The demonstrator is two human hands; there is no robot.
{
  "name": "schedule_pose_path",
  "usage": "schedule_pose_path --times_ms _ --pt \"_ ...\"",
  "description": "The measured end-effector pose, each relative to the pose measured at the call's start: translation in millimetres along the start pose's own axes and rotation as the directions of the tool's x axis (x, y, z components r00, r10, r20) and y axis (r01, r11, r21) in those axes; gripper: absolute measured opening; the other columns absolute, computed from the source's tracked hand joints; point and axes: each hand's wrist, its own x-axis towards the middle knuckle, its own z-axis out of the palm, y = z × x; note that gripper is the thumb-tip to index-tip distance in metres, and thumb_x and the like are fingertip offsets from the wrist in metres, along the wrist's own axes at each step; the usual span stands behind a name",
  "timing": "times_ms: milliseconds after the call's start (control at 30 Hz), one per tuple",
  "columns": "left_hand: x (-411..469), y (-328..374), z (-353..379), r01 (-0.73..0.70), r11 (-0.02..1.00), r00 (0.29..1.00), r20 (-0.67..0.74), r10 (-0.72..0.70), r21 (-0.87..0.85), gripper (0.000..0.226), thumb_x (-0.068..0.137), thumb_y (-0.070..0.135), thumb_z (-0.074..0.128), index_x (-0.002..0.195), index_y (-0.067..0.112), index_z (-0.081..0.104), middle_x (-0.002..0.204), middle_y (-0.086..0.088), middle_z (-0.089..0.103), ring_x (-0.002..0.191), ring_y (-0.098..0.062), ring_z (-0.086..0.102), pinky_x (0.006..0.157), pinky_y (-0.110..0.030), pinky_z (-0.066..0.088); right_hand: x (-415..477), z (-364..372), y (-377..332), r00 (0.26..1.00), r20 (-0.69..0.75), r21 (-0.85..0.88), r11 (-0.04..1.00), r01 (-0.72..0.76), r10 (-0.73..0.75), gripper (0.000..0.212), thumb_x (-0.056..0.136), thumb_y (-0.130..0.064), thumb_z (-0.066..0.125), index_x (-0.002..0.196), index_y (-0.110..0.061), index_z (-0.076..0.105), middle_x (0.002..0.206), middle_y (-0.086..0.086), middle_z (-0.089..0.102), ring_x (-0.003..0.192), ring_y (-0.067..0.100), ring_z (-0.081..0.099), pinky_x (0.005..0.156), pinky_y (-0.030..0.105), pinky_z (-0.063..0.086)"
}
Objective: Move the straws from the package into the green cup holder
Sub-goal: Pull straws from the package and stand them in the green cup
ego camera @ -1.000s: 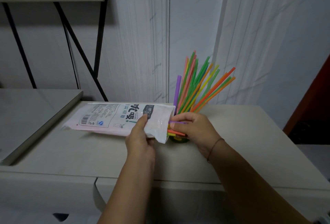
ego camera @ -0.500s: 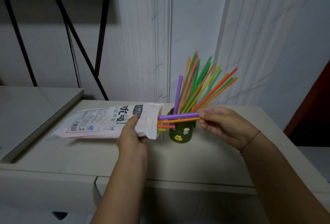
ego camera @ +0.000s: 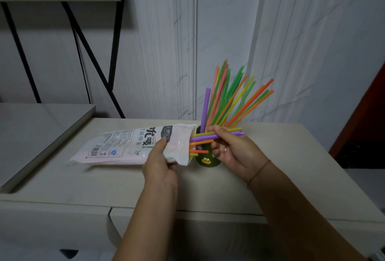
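— What does the head view show?
— The left hand (ego camera: 160,163) grips the package (ego camera: 129,146). The right hand (ego camera: 231,150) pinches some straws (ego camera: 203,137), half out of it, right in front of the green cup holder (ego camera: 205,162).
— Next?
— I think: pull them out, stand them up, drop them in.

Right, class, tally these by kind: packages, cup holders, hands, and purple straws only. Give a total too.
package: 1
green cup holder: 1
hands: 2, left hand, right hand
purple straws: 2, upright purple straw in the holder, held purple straw in the right hand
Total: 6
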Motion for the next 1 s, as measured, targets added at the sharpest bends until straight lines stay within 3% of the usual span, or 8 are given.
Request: schedule_pose_path --times_ms 133,200,300,433,600,767,867,1000 --pt "0 1 0 -0.02 1.0 1.0 -0.007 0.02 -0.024 0.045 0.082 0.001 0.067 0.126 0.01 0.059 0.12 -0.007 0.068 0.08 -0.015 0.067 0.076 -0.035 0.057 -2 1 1 0.999 0.036 -0.127 0.992 -0.012 0.017 0.013 0.087 -0.023 0.061 0.086 -0.012 0.068 0.064 0.004 0.065 0.046 0.008 0.055 0.041 0.017 0.042" --pt "0 1 1 -0.028 0.999 1.0 -0.005 0.028 -0.032 0.045 0.082 0.001 0.067 0.125 0.01 0.059 0.119 -0.007 0.068 0.078 -0.014 0.067 0.075 -0.034 0.057 -3 2 4 0.997 0.073 -0.164 0.986 0.007 0.005 0.007 0.085 -0.015 0.063 0.091 -0.012 0.066 0.066 0.005 0.064 0.046 0.008 0.057 0.041 0.017 0.042" --pt "1 -1 1 -0.026 0.999 1.0 0.007 0.027 -0.029 0.045 0.082 0.002 0.066 0.126 0.009 0.059 0.12 -0.008 0.068 0.079 -0.014 0.067 0.073 -0.032 0.057 -3 5 11 0.997 0.055 -0.191 0.98 0.059 -0.05 0.021 0.082 0.001 0.063 0.102 -0.005 0.063 0.071 0.008 0.065 0.054 0.009 0.061 0.047 0.017 0.048" --pt "3 3 0 -0.024 0.999 1.0 -0.014 0.024 -0.042 0.048 0.082 0.003 0.066 0.129 0.009 0.057 0.122 -0.009 0.067 0.08 -0.016 0.067 0.074 -0.038 0.057 -2 4 8 0.992 -0.005 -0.245 0.962 0.118 -0.123 0.014 0.082 0.006 0.061 0.088 -0.006 0.064 0.06 0.004 0.065 0.049 0.007 0.061 0.048 0.016 0.049" --pt "5 13 -3 -0.042 0.996 0.999 -0.022 0.041 -0.078 0.049 0.084 0.001 0.065 0.131 0.009 0.055 0.124 -0.009 0.066 0.081 -0.017 0.066 0.08 -0.042 0.056 -2 -7 -8 0.988 -0.034 -0.207 0.968 0.143 -0.153 0.015 0.084 0.005 0.059 0.096 -0.003 0.061 0.06 0.004 0.062 0.049 0.006 0.06 0.05 0.017 0.052" --pt "4 10 -1 -0.048 0.995 0.999 -0.019 0.047 -0.086 0.052 0.084 0.0 0.065 0.133 0.009 0.052 0.126 -0.01 0.064 0.079 -0.016 0.066 0.079 -0.043 0.058 -2 -7 -11 0.991 0.001 -0.01 0.991 0.132 -0.132 0.012 0.087 0.004 0.053 0.093 -0.003 0.061 0.061 0.004 0.061 0.051 0.006 0.061 0.054 0.017 0.054" --pt "2 5 0 -0.033 0.997 0.999 -0.011 0.032 -0.067 0.05 0.084 0.001 0.066 0.132 0.008 0.053 0.124 -0.01 0.065 0.078 -0.016 0.066 0.071 -0.039 0.059 -1 3 2 0.995 0.07 0.097 0.993 0.064 -0.071 0.014 0.088 0.005 0.051 0.096 -0.002 0.06 0.069 0.004 0.064 0.057 0.006 0.063 0.055 0.016 0.053" --pt "-3 -3 3 -0.028 0.999 1.0 -0.01 0.028 -0.034 0.046 0.082 0.001 0.067 0.127 0.008 0.058 0.122 -0.01 0.066 0.077 -0.015 0.065 0.065 -0.031 0.057 0 14 20 0.992 0.088 0.048 0.995 0.083 -0.087 0.015 0.088 0.005 0.052 0.095 -0.002 0.062 0.081 0.01 0.061 0.067 0.013 0.056 0.054 0.015 0.051"
